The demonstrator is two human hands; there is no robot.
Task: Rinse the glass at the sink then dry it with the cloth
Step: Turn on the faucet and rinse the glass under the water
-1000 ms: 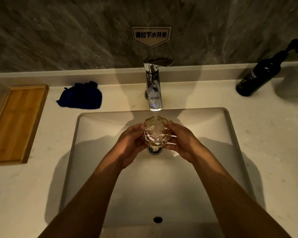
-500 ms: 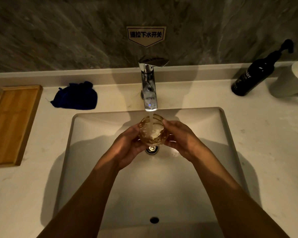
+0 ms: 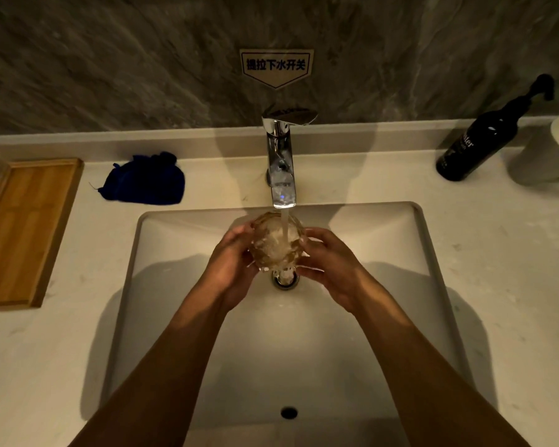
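We have the glass (image 3: 276,241) cupped between both hands over the sink (image 3: 175,285): the left hand (image 3: 231,264) wraps its left side, the right hand (image 3: 331,261) its right, fingers curled closed against the wall of the glass. It sits directly under the tap (image 3: 281,175), and the stream of water (image 3: 284,225) falls into its mouth, which tips up and slightly away from us, so its long axis runs roughly upright with the drain (image 3: 284,279) just below.

We judge the rinse to be under way and the drying not yet begun. What the next step turns on is where the cloth (image 3: 146,180) lies: it is bunched on the counter (image 3: 497,253) behind the basin's left corner, up and to the left of our grip, well apart from the glass. The left hand is plainly the nearer one, so we would expect to keep the glass in the right hand and reach left for the cloth. Wet glass may slip in a single hand.
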